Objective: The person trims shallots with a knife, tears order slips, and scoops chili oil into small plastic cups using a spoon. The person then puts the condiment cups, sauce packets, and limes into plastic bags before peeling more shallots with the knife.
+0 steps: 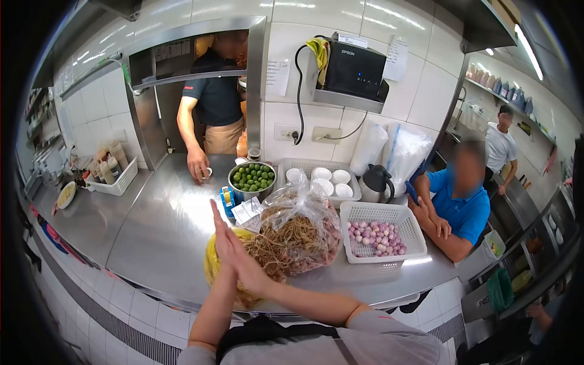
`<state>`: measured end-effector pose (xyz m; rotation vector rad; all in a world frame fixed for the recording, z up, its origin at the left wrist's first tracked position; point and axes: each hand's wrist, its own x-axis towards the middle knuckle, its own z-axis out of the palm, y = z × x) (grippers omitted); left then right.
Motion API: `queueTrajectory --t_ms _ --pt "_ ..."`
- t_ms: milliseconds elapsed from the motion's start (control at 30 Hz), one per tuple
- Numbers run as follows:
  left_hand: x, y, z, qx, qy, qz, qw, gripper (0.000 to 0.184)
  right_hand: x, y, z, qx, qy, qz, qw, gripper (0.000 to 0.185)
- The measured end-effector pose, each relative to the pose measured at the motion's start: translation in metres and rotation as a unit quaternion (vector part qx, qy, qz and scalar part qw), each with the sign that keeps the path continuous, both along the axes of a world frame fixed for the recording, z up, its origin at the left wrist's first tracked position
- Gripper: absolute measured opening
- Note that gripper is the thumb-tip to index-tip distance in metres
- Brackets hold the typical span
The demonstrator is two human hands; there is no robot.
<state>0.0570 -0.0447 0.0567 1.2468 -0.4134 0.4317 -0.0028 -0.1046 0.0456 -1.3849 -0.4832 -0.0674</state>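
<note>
My left hand [223, 242] and my right hand [248, 267] are pressed palm to palm, fingers stretched out and pointing up and away from me. Nothing shows between them. Just beyond and beneath them is a yellow plastic bag [210, 260] on the steel counter. Beside it, a clear plastic bag [313, 234] bulges with brown, stringy dried stalks [277, 243] and reddish bulbs. To its right, a white perforated basket [415, 234] contains peeled purple shallots [377, 238].
A steel pot of green limes [252, 177], a blue tape dispenser [227, 199] and paper slips [246, 210] stand beyond my hands. Farther right are white cups [322, 174] and a thermal jug [376, 182]. One person's hand [198, 164] reaches through the hatch; another person [453, 194] leans at right.
</note>
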Motion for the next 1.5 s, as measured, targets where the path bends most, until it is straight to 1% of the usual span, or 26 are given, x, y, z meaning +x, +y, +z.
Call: queueTrajectory --t_ms 67,200,267,300,333,400,433,467,533,600,667,700,767,833,867,900,967,1000,1033,1100,1167,1233,1267,1333,1400,1500 --pt "0.005 -0.002 -0.003 -0.087 0.041 -0.044 0.994 0.054 -0.012 0.009 -0.002 -0.156 -0.225 -0.128 0.953 0.055" --pt "-0.025 -0.025 -0.03 -0.175 0.087 -0.187 0.963 0.057 0.041 -0.03 0.012 -0.156 -0.188 -0.087 0.966 0.043" --pt "-0.078 -0.048 0.011 0.027 0.065 -0.081 0.994 0.067 0.067 -0.046 0.028 -0.108 -0.056 -0.066 0.99 0.036" --pt "-0.066 -0.045 0.004 0.005 0.074 -0.063 0.995 0.078 0.063 -0.043 0.031 -0.336 -0.182 -0.172 0.908 0.034" --pt "-0.055 -0.038 0.004 0.001 0.07 -0.063 0.996 0.078 0.056 -0.04 0.036 -0.536 -0.294 -0.264 0.746 0.032" --pt "-0.035 -0.018 0.003 -0.233 0.275 -0.189 0.913 0.075 0.035 -0.045 0.032 -0.586 -0.333 -0.184 0.716 0.028" --pt "-0.027 -0.013 -0.003 -0.23 0.307 -0.166 0.909 0.05 0.025 -0.048 0.033 -0.628 -0.365 -0.102 0.68 0.025" --pt "-0.021 -0.002 -0.004 -0.228 0.307 -0.164 0.909 0.05 0.019 -0.048 0.036 -0.626 -0.365 -0.102 0.682 0.025" --pt "-0.016 0.013 -0.005 -0.086 0.36 -0.237 0.898 0.023 0.007 -0.049 0.042 -0.663 -0.565 -0.04 0.49 0.021" --pt "-0.014 0.017 -0.01 -0.031 0.329 -0.221 0.918 0.022 0.016 -0.06 0.051 -0.59 -0.616 -0.008 0.522 0.014" --pt "-0.008 0.018 -0.013 0.083 0.254 -0.181 0.946 0.03 0.023 -0.066 0.062 -0.372 -0.516 0.158 0.755 0.022" --pt "-0.004 0.017 -0.011 0.08 0.255 -0.176 0.947 0.03 0.029 -0.073 0.066 -0.377 -0.497 0.178 0.761 0.02" --pt "-0.001 0.016 -0.007 0.339 0.069 -0.022 0.938 0.022 0.039 -0.091 0.088 -0.438 -0.432 0.204 0.762 0.01" --pt "-0.015 0.028 0.005 0.426 0.075 0.036 0.901 0.027 0.067 -0.131 0.141 -0.47 -0.412 -0.054 0.779 0.017" --pt "-0.02 0.032 0.009 0.51 0.077 0.083 0.852 0.042 0.08 -0.149 0.181 -0.467 -0.443 -0.263 0.719 0.019" --pt "-0.02 0.039 0.001 0.486 0.058 0.044 0.871 0.068 0.112 -0.181 0.219 -0.333 -0.466 -0.317 0.756 0.025" --pt "-0.039 0.041 0.011 0.519 0.016 0.114 0.847 0.07 0.14 -0.221 0.31 -0.316 -0.512 -0.488 0.632 0.029" --pt "-0.049 0.042 0.016 0.553 -0.028 0.173 0.815 0.071 0.145 -0.236 0.338 -0.361 -0.426 -0.573 0.599 0.036" --pt "-0.053 0.044 0.021 0.51 0.0 0.144 0.848 0.069 0.187 -0.28 0.359 -0.352 -0.431 -0.613 0.56 0.045" --pt "-0.057 0.051 0.022 0.501 -0.007 0.167 0.849 0.063 0.232 -0.34 0.389 -0.442 -0.175 -0.63 0.614 0.053" --pt "-0.064 0.062 0.022 0.489 -0.033 0.185 0.852 0.048 0.328 -0.44 0.428 -0.68 -0.198 -0.591 0.385 0.046" --pt "-0.072 0.079 0.021 0.471 -0.028 0.196 0.86 0.044 0.291 -0.389 0.447 -0.43 -0.195 -0.61 0.636 0.052" --pt "-0.075 0.086 0.02 0.457 -0.048 0.179 0.87 0.039 0.298 -0.371 0.449 -0.311 -0.308 -0.61 0.66 0.046" --pt "-0.078 0.099 0.017 0.436 -0.017 0.2 0.877 0.03 0.254 -0.276 0.455 -0.282 -0.383 -0.546 0.69 0.044" --pt "-0.075 0.111 0.019 0.207 0.071 0.024 0.976 0.025 0.222 -0.162 0.431 -0.213 -0.479 -0.329 0.786 0.039" --pt "-0.076 0.13 0.034 -0.041 0.119 -0.164 0.978 0.043 0.169 -0.004 0.342 -0.217 -0.409 -0.033 0.886 0.036"
